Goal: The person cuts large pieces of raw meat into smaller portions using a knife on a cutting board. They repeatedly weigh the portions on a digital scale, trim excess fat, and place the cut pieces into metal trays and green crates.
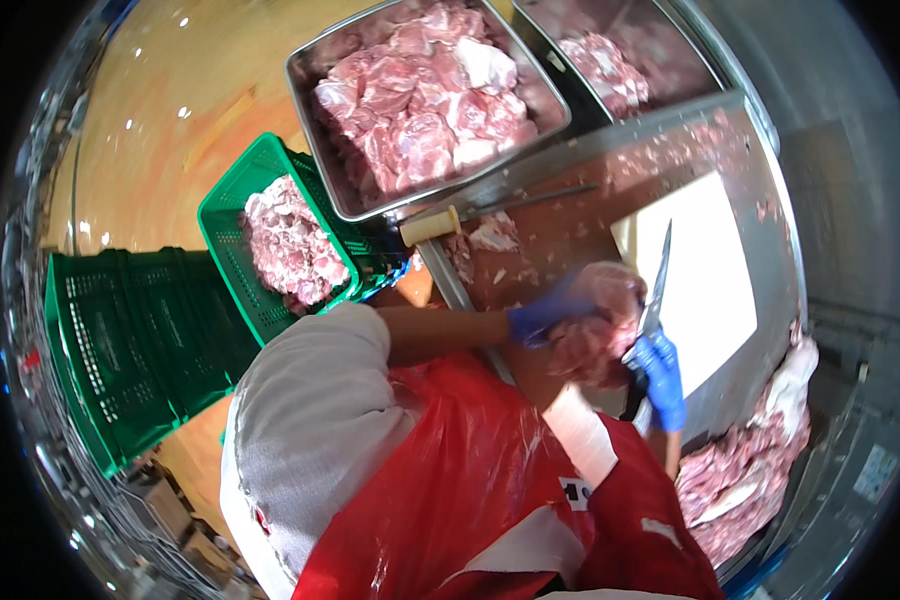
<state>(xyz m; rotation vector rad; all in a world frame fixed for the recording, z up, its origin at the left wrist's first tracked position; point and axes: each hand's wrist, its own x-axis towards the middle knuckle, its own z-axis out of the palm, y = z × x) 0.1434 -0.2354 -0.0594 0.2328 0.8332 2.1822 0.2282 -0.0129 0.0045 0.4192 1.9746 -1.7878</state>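
Observation:
My left hand (542,318), in a blue glove, grips a chunk of raw meat (602,345) in front of the red apron. The meat is held up close to the near edge of a white cutting board (708,290). In my right hand (662,378), also gloved in blue, is a knife (660,275), its blade pointing away from me over the board. The knife lies right beside the meat; whether its edge touches the meat I cannot tell. Part of the left fingers is blurred and hidden by the meat.
Beyond the work table stands a metal tub (430,110) heaped with meat, with a second tub (660,50) to its right. A sharpening steel (432,227) lies on the table. Green crates (238,185) stand at left, one holding trimmings. More meat (740,475) lies at lower right.

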